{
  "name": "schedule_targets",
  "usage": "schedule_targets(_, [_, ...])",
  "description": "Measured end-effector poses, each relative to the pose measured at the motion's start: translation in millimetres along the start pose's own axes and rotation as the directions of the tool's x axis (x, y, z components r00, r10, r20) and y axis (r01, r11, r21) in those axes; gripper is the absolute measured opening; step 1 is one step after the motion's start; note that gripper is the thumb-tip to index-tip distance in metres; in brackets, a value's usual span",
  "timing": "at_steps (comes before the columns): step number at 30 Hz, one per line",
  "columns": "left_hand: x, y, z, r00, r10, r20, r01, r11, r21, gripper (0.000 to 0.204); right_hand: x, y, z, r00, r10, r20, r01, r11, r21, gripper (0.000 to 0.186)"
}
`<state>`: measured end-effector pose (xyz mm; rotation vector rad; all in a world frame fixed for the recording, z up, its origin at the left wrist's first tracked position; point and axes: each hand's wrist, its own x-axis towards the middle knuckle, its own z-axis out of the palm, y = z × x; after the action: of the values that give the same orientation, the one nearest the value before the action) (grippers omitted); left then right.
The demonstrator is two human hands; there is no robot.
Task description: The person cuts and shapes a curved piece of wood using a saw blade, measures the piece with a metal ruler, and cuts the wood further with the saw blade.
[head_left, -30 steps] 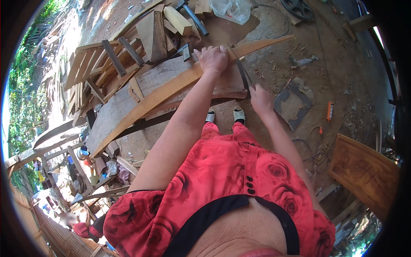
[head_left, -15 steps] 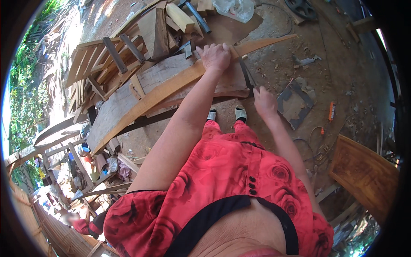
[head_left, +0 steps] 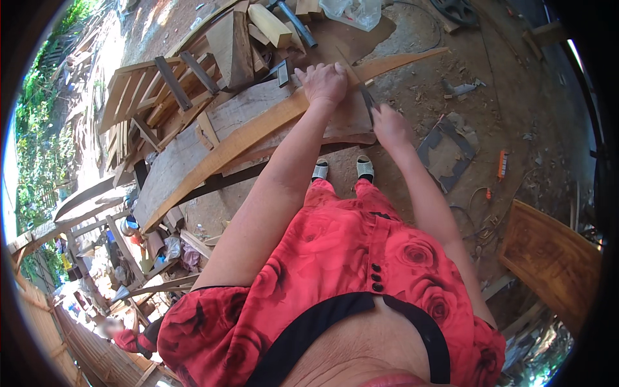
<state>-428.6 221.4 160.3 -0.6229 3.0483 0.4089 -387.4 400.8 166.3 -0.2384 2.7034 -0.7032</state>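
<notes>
A long, curved wooden board (head_left: 238, 142) lies slantwise across a wide grey plank (head_left: 180, 158) that serves as its support. My left hand (head_left: 324, 84) presses on the board near its far right part, with its fingers curled over it. Close by on the right, my right hand (head_left: 392, 126) is closed around the near end of a handsaw (head_left: 367, 97). Its thin dark blade slants up and left across the board, just right of my left hand. The grip itself is hidden in my fingers.
Beyond the plank lie a pile of cut wood (head_left: 151, 90), a hammer (head_left: 296, 24) and a clear plastic bag (head_left: 353, 13). A brown wooden panel (head_left: 548, 258) stands at the right. An orange tool (head_left: 502, 164) rests on the dirt floor. Another person (head_left: 132, 338) is at lower left.
My right hand has moved forward and slightly left, pushing the saw so its tip reaches farther past the board. My left hand stays in nearly the same place on the board.
</notes>
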Motion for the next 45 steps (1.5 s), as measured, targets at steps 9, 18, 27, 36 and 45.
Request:
schedule_targets(9, [-7.1,-2.2,-4.6,1.000,-0.024,0.018,0.024,1.000,0.002,0.049,-41.7,29.4,12.5,0.998,0.043,0.043,-0.042,0.999,-0.025,0.032])
schedule_targets(18, [-1.2,-6.5,5.3,0.999,-0.012,-0.039,0.012,1.000,-0.001,0.049,-37.5,27.3,8.3,0.999,0.036,-0.020,-0.036,0.999,0.021,0.031])
schedule_targets(27, [0.5,3.6,2.1,0.998,0.011,-0.056,-0.011,1.000,-0.002,0.048,21.6,-11.4,-5.2,0.999,0.036,0.032,-0.037,0.999,0.013,0.032])
schedule_targets(36, [-2.8,-4.8,3.8,0.999,-0.015,-0.031,0.016,1.000,0.019,0.048,-38.2,21.5,8.8,0.990,0.110,0.090,-0.112,0.993,0.022,0.032])
schedule_targets(45, [-2.7,-5.4,1.0,0.999,-0.034,-0.036,0.034,0.999,-0.010,0.049,-18.1,17.5,12.3,0.997,0.036,0.066,-0.040,0.998,0.054,0.031])
